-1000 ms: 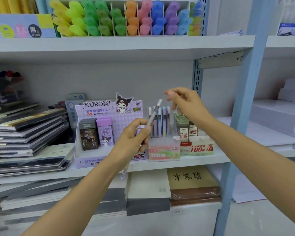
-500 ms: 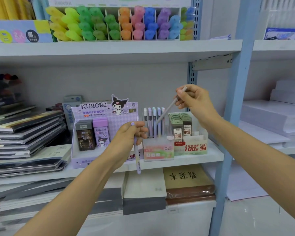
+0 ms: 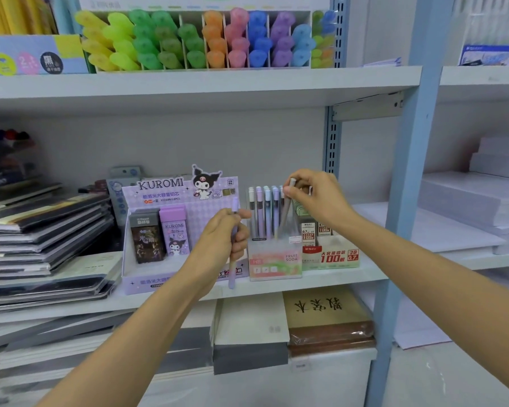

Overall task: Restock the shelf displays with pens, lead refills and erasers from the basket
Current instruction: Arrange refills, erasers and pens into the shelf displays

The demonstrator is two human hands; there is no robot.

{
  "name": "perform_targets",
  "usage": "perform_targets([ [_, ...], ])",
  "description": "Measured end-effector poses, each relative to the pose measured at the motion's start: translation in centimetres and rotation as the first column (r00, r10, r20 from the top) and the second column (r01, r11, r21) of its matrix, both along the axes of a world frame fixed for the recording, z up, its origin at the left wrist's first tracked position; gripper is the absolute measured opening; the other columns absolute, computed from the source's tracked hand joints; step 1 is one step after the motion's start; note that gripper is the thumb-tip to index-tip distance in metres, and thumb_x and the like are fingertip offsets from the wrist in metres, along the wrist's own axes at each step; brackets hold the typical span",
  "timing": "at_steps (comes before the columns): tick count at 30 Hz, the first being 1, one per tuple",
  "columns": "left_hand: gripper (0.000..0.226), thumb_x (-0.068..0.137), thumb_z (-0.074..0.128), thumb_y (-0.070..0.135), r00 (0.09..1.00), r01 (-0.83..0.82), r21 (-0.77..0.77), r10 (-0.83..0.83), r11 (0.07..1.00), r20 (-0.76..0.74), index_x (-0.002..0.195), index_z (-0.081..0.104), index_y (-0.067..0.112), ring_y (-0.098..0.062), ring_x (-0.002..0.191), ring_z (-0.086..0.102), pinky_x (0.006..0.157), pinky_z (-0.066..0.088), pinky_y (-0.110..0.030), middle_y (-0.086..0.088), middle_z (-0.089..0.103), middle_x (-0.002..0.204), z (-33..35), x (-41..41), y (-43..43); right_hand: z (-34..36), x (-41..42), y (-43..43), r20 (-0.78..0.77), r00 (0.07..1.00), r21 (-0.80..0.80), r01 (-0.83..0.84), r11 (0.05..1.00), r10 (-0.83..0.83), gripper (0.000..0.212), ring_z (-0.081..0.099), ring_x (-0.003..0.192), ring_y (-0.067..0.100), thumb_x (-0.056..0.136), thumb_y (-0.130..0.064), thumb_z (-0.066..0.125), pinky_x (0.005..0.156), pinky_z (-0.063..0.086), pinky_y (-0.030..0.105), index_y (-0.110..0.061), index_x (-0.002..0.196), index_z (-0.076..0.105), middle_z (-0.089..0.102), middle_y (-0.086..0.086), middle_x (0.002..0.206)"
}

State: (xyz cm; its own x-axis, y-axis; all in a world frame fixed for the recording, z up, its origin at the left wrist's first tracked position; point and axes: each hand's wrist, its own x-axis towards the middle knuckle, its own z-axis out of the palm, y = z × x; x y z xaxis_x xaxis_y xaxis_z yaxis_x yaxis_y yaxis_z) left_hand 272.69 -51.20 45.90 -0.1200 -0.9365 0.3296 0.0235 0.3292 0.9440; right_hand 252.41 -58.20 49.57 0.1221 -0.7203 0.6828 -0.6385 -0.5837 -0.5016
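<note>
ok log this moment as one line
left hand: holds lilac pen upright | right hand: pinches grey pen top, pen tilted in fruit soda box

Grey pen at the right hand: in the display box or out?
In, but tilted: the grey pen's lower end sits inside the display box among upright pens; the right hand pinches its top.

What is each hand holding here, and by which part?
Left hand grips a purple pen round its upper half, upright. Right hand pinches a grey pen by its top end, its tip down in the pen box.
</note>
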Motion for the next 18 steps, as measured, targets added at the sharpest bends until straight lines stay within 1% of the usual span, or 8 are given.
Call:
perform_targets([
  [2,0.025,0.104,0.031,0.013,0.999,0.03,-0.03,-0.029,0.999,0.035,0.102,0.057,0.012,-0.01,0.05,0.043,0.048,0.041,-0.022,0.003,0.047,0.061,-0.1,0.3,0.2,0.6,-0.5,-0.2,0.034,0.999,-0.019,0.003,1.0,-0.003,0.004,0.064,0.074,0.008,0.089,-0.023,0.066,0.071,0.049,0.02,-0.02,0.09,0.068,0.07,-0.01,0.078],
  [5,0.025,0.106,0.034,0.023,0.992,0.052,-0.103,-0.04,0.993,0.118,0.108,0.058,0.016,-0.015,0.061,0.058,0.064,0.055,-0.03,0.002,0.057,0.065,-0.2,0.5,0.5,1.0,-1.0,-0.4,0.03,0.999,-0.016,0.01,1.0,-0.01,0.006,0.066,0.079,0.013,0.089,-0.023,0.067,0.078,0.053,0.028,-0.018,0.091,0.068,0.071,-0.005,0.081],
  [7,0.024,0.105,0.036,0.026,0.99,0.034,-0.12,-0.018,0.992,0.138,0.111,0.058,0.018,-0.015,0.057,0.051,0.062,0.053,-0.033,0.004,0.051,0.062,-0.2,0.5,0.6,0.6,-0.7,-0.5,-0.018,1.0,0.018,0.003,1.0,-0.003,0.005,0.065,0.081,0.012,0.089,-0.024,0.067,0.081,0.054,0.032,-0.019,0.09,0.068,0.07,-0.006,0.081],
  [9,0.024,0.105,0.037,0.026,0.994,0.032,-0.11,-0.02,0.993,0.107,0.113,0.058,0.017,-0.01,0.052,0.037,0.049,0.041,-0.026,0.009,0.042,0.059,-0.3,0.4,0.5,0.3,-0.1,-0.5,-0.058,0.998,0.02,0.002,1.0,-0.001,0.004,0.064,0.08,0.011,0.089,-0.023,0.067,0.082,0.055,0.034,-0.021,0.086,0.066,0.067,-0.008,0.079],
  [11,0.023,0.105,0.037,0.025,0.997,0.031,-0.083,-0.025,0.996,0.074,0.113,0.057,0.016,-0.009,0.052,0.031,0.046,0.031,-0.022,0.011,0.041,0.058,-0.4,0.4,0.5,0.5,0.1,-0.6,-0.083,0.997,0.022,0.004,1.0,-0.002,0.006,0.064,0.081,0.009,0.09,-0.022,0.066,0.084,0.055,0.036,-0.018,0.085,0.066,0.068,-0.007,0.079],
  [15,0.023,0.104,0.037,0.016,0.998,0.015,-0.053,-0.012,0.998,0.067,0.11,0.059,0.014,-0.008,0.054,0.038,0.048,0.036,-0.02,0.007,0.046,0.062,-0.8,0.5,0.1,1.2,-0.5,-0.7,-0.155,0.988,0.064,-0.002,0.998,0.012,0.004,0.062,0.081,0.003,0.09,-0.023,0.066,0.086,0.054,0.036,-0.02,0.089,0.067,0.067,-0.011,0.082],
  [16,0.023,0.104,0.038,0.014,0.998,0.019,-0.052,-0.016,0.998,0.069,0.109,0.06,0.013,-0.008,0.054,0.04,0.049,0.038,-0.02,0.006,0.048,0.064,-0.8,0.5,-0.1,1.2,-0.5,-0.8,-0.156,0.988,0.068,-0.007,0.998,0.017,0.004,0.06,0.078,0.001,0.089,-0.023,0.067,0.084,0.054,0.034,-0.021,0.092,0.066,0.065,-0.012,0.08],
  [18,0.022,0.104,0.039,0.013,0.997,0.032,-0.055,-0.028,0.998,0.071,0.108,0.061,0.014,-0.008,0.055,0.043,0.05,0.041,-0.022,0.006,0.051,0.066,-1.0,0.6,-0.3,0.9,-0.3,-1.0,-0.129,0.992,0.065,-0.001,0.998,0.009,0.015,0.056,0.067,0.0,0.088,-0.024,0.069,0.074,0.05,0.027,-0.023,0.1,0.06,0.062,-0.014,0.072],
])
